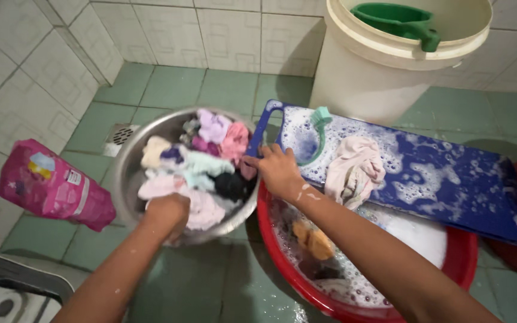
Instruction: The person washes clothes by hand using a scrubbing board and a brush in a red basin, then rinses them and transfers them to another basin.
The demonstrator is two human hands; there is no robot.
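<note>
While bent over a green tiled floor (175,90), seen from the head camera: left hand (167,212) closed over the near rim of a steel basin (128,173), fingers curled into pale pink cloth there, gripping rim and cloth together as far as can be told. Heaped inside the basin, a pile of small clothes (201,164) in pink, lilac, mint, cream and black. Right hand (277,170) reaching across, fingers pinched on a dark pink piece at the pile's right edge, just where basin meets a blue washboard (444,185). Laid across a red tub (459,263), that washboard, foamy all over, with a wrung pale pink garment (354,170) resting on it and a teal brush (320,116) near its upper left corner. Inside the tub, suds and an orange cloth (312,239) partly sunk. Leaning at the left wall, a pink detergent bag (52,188). Behind the washboard, a tall white bucket (366,78) holding a green dipper (402,21). Beside the basin, a floor drain (121,136).
</note>
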